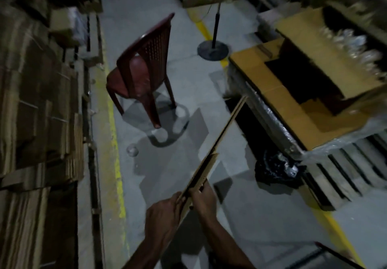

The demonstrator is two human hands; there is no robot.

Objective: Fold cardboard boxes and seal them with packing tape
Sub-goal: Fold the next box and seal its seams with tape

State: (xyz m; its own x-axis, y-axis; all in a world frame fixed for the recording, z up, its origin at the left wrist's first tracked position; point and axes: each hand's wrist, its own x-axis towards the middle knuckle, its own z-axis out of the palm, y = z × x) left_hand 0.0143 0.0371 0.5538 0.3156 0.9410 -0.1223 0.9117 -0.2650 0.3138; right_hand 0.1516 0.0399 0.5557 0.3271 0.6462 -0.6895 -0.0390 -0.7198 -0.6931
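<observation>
A flattened cardboard box is held edge-on in front of me, running from my hands up toward the right. My left hand grips its near end from the left side, fingers curled over the edge. My right hand grips the same end from the right. The near flaps are slightly parted. No packing tape is visible.
Stacks of flat cardboard fill the left side. A dark red plastic chair stands on the grey floor ahead. A fan stand base sits behind it. A wrapped pallet with open cartons is on the right, a black bag beside it.
</observation>
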